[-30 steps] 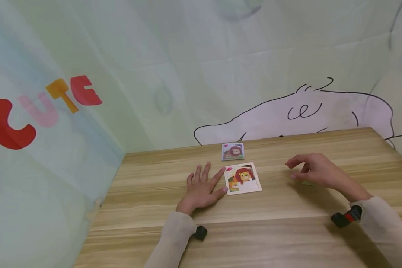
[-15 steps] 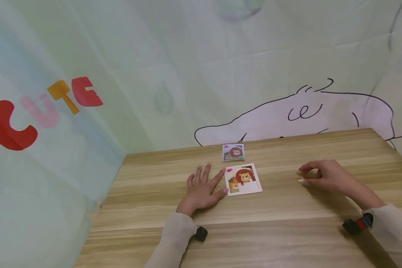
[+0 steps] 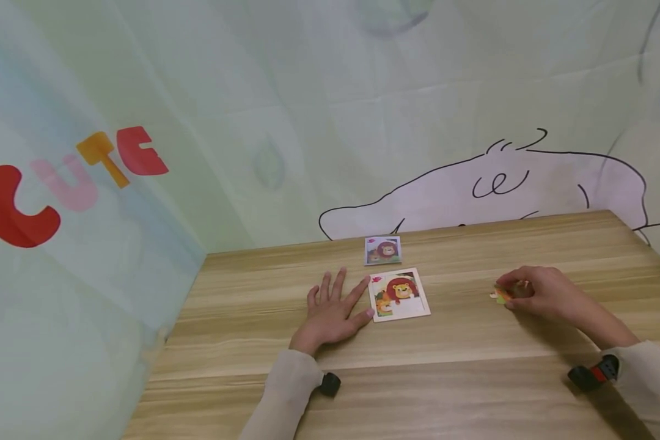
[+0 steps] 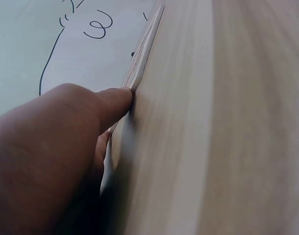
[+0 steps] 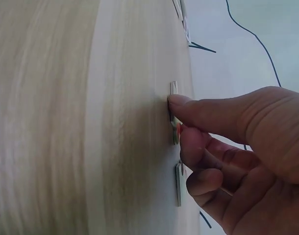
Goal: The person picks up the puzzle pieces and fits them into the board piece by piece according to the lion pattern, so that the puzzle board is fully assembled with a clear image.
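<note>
My left hand [image 3: 330, 315] lies flat on the table with fingers spread. Its index fingertip and thumb touch the left edge of a puzzle board [image 3: 382, 317], which has a pale border, a lion picture and a white patch at lower right. The thumb meets the edge of the puzzle board [image 4: 148, 51] in the left wrist view. To the right, my right hand [image 3: 552, 296] pinches a small orange and green puzzle piece [image 3: 502, 296] between thumb and index finger, close over the table. Thumb and curled fingers surround the puzzle piece [image 5: 173, 90] in the right wrist view.
A smaller lion picture card [image 3: 382, 250] lies behind the board, near the back edge of the wooden table [image 3: 418, 391]. Beneath the right fingers shows another flat piece [image 5: 179, 185]. A printed cloth [image 3: 286, 122] hangs behind and left of the table.
My right hand has moved right and slightly toward me. The puzzle piece, earlier mostly hidden under the hand, now shows its coloured face at the fingertips. The left hand and board stay put.
</note>
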### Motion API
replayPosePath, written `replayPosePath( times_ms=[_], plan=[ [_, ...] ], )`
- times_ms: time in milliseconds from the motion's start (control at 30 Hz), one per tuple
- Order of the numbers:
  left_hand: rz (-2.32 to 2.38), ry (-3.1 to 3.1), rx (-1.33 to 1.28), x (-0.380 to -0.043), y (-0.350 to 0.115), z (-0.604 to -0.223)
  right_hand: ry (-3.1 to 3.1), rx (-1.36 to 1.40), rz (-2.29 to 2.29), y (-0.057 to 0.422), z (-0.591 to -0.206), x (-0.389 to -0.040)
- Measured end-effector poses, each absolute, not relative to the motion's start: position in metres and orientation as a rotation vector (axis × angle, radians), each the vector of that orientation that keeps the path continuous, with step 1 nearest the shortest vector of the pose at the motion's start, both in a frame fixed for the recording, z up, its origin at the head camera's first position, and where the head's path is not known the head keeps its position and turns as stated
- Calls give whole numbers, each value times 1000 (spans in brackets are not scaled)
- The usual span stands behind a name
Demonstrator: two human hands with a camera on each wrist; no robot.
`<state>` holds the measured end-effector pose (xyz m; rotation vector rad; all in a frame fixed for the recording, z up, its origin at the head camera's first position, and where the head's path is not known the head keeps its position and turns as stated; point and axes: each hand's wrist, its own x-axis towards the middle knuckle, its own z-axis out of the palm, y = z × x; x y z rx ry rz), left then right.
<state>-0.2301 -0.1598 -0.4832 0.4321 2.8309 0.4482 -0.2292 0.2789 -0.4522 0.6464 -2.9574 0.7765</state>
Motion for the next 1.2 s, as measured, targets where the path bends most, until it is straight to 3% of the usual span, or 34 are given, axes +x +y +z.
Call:
replayPosePath(
  times_ms=[1200],
  plan=[
    [457, 2820, 432, -232, -161, -484, -2873, 709, 887, 269, -440, -232]
  ],
)
